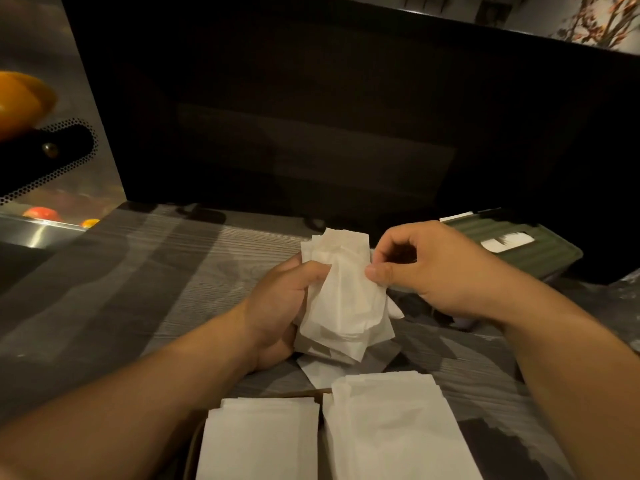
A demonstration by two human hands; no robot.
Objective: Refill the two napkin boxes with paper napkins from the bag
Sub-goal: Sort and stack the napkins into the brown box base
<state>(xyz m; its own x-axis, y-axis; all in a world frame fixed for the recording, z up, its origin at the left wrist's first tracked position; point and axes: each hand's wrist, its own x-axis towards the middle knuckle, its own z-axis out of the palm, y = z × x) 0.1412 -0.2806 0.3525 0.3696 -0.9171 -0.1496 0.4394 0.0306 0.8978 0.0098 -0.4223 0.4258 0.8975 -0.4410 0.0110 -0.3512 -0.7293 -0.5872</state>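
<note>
Napkins are lying nearest the camera in two white stacks, the left stack [258, 441] and the right stack [394, 427], sitting side by side over what looks like a brown box edge [304, 393]; whether they are resting inside a box cannot be told. Just beyond them a single loose napkin [318, 372] is lying flat on the grey wood-grain counter [166, 271]. Above it, the left hand [277, 306] is gripping a crumpled bundle of napkins [346, 299] from its left side, thumb curling over the front and fingers wrapping behind. The right hand [433, 268] is pinching the bundle's right edge between thumb and forefinger, the other fingers curling loosely. Farther right, a green napkin box [533, 251] is sitting on the counter well apart from the stacks, with white paper showing through the slot in its top. At the far right edge, crinkled clear plastic [623, 289] is lying on the counter. Beyond everything, a dark panel [346, 116] is standing across the back, and to the far left a steel surface [41, 230] is showing blurred orange and red shapes.
</note>
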